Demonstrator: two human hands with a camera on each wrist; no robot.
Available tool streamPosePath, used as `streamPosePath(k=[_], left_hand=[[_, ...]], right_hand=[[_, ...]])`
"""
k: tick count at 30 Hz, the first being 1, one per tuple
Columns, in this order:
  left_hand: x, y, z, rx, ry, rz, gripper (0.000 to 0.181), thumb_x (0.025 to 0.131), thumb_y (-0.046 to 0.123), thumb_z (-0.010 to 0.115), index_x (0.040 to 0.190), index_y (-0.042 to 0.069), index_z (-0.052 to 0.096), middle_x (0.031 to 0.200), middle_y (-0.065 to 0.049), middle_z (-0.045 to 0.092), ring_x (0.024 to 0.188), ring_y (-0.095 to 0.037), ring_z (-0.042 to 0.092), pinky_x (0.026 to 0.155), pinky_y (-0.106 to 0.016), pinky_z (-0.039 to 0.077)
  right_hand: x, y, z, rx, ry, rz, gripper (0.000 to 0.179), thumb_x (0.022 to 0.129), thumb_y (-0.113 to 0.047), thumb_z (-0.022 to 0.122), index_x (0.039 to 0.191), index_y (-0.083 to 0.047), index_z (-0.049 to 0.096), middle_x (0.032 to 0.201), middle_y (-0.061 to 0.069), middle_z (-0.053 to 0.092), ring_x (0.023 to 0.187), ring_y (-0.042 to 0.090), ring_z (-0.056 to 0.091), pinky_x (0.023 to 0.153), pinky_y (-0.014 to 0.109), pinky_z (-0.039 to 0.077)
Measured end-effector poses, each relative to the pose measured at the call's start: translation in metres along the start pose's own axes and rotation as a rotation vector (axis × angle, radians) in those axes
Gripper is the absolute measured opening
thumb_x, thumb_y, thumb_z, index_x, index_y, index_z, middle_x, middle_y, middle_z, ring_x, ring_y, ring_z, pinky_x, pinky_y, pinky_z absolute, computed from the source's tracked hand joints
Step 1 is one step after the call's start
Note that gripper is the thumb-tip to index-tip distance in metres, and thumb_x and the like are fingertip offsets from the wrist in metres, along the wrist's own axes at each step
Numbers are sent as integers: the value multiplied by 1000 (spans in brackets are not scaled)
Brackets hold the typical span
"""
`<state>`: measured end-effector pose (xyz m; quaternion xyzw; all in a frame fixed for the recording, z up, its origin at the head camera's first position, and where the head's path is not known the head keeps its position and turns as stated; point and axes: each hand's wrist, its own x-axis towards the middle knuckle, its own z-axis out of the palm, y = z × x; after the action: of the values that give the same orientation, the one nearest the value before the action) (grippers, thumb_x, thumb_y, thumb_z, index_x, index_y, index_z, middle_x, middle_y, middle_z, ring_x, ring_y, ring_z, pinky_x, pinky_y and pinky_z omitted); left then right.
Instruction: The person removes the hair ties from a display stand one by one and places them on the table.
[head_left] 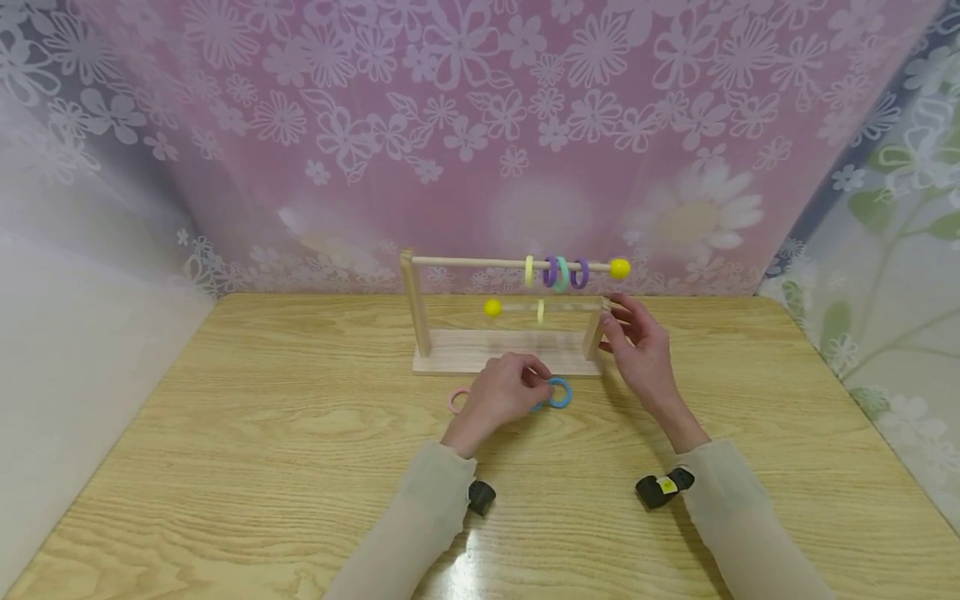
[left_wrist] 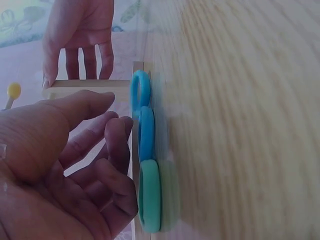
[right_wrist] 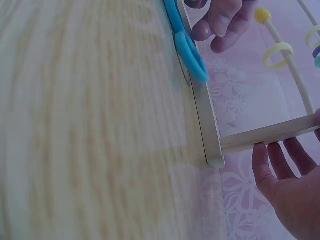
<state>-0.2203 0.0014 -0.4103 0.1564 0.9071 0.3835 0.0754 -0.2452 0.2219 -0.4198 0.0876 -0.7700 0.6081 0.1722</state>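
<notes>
Wooden stand [head_left: 480,354], upright near the tabletop's [head_left: 225,458] far edge; flat base, tall left post, short right post. Upper rod [head_left: 465,263], yellow ball [head_left: 619,268] at tip: one pale yellow ring [head_left: 528,273], two purple rings [head_left: 587,274], one mint ring [head_left: 566,274]. Lower rod [head_left: 517,307], likewise tipped: second pale yellow ring [head_left: 541,313]. Flat on tabletop, nearside of base: pink ring [head_left: 451,402], green ring [left_wrist: 155,195], two blue rings [head_left: 569,392].

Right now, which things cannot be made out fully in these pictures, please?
Pink ring: partly hidden by the left hand, head view.
Green table ring: hidden behind that hand, head view.
Right hand: thumb mostly cut off by the right edge, right wrist view.
</notes>
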Motion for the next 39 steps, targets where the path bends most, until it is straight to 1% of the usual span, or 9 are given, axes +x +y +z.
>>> streamPosePath(k=[3,5,8,12,17,24,29,34,39], left_hand=[[0,-3,-1,-23,6,5,22,92,29,74,110,16,75,96,2,78,79,-9,67,66,-22,50],[-1,-5,-3,-59,16,11,24,93,31,73,113,17,74,97,3,77,79,-8,67,66,-22,51],[-2,-6,-4,-126,55,27,25,95,32,72,115,17,73,97,5,76,79,-6,70,66,-22,52],[-2,-7,-6,-176,140,58,25,96,32,71,114,16,74,96,4,77,78,-8,72,67,-23,54],[0,-6,-6,-231,258,95,23,95,28,72,113,14,74,94,1,77,71,-9,69,63,-23,55],[2,-2,-4,-304,400,78,24,94,28,73,113,14,74,93,0,77,68,-7,66,60,-22,54],[4,2,-3,-349,478,56,24,93,30,73,112,15,75,92,1,78,66,-7,65,59,-22,53],[7,7,0,-386,556,69,20,92,29,74,108,15,75,90,0,77,65,-9,66,58,-21,53],[11,9,5,-427,607,67,20,91,28,76,105,14,75,90,-1,77,65,-8,67,59,-22,54]], right_hand=[[0,0,0,3,-6,3,42,106,-19,55,146,-5,52,129,26,57,106,16,67,79,26,62],[0,-1,0,4,-7,4,42,106,-19,55,146,-5,52,130,28,57,106,17,67,80,25,61],[-1,-1,0,3,-8,1,42,106,-19,55,146,-5,52,130,27,57,106,18,66,80,25,61],[-1,-1,0,-2,-8,1,43,106,-20,55,146,-5,51,129,26,57,104,16,66,81,25,61],[-1,-1,0,-9,-6,5,44,107,-21,54,147,-4,50,130,28,56,102,9,65,81,24,61],[0,-1,0,-11,-7,5,44,107,-20,54,147,-3,50,132,29,58,101,6,64,81,23,60],[0,-1,1,-5,-3,4,43,107,-19,54,147,-4,51,129,26,58,102,11,65,80,24,61],[-1,-2,1,-7,-3,6,43,106,-20,55,146,-4,51,126,19,60,105,15,67,81,25,61],[-1,-3,1,4,-13,13,43,106,-20,54,147,-4,50,131,26,58,107,16,66,81,24,61]])
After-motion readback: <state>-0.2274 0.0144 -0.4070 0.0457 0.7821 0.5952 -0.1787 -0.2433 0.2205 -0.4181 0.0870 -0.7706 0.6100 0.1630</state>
